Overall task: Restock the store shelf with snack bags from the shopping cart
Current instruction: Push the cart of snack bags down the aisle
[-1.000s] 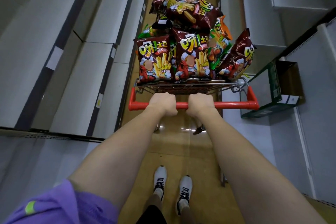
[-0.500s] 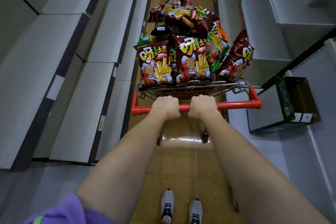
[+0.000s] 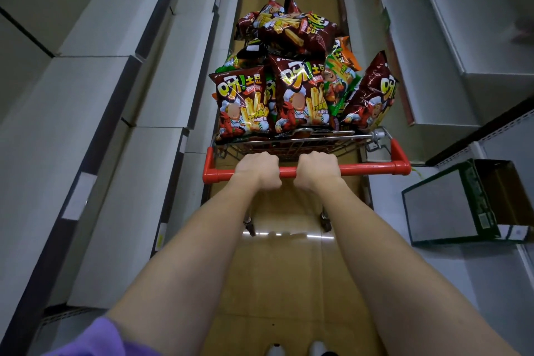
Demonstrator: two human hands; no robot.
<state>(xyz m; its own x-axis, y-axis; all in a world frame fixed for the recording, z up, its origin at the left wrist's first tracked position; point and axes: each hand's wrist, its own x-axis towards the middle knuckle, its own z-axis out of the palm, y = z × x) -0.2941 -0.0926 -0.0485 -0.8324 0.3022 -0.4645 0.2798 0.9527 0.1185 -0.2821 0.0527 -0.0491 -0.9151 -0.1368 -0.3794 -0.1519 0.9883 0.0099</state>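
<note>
A wire shopping cart (image 3: 375, 136) with a red handle bar (image 3: 367, 168) stands in the aisle ahead of me. It is heaped with snack bags: dark red fry bags (image 3: 242, 101) upright at the near end, more of them piled on top (image 3: 297, 32), and green and orange bags (image 3: 341, 78) behind. My left hand (image 3: 257, 169) and my right hand (image 3: 316, 169) grip the handle bar side by side near its middle, knuckles up.
Grey shelves (image 3: 95, 113) run along the left of the narrow aisle, and more grey shelves (image 3: 433, 46) along the right. An open dark green carton (image 3: 462, 202) lies on a right-hand shelf beside the cart. The tan floor (image 3: 289, 269) stretches ahead.
The cart has rolled forward down the aisle with both hands on its handle. The shelves and the green carton have slid back toward me. My shoes have almost left the view.
</note>
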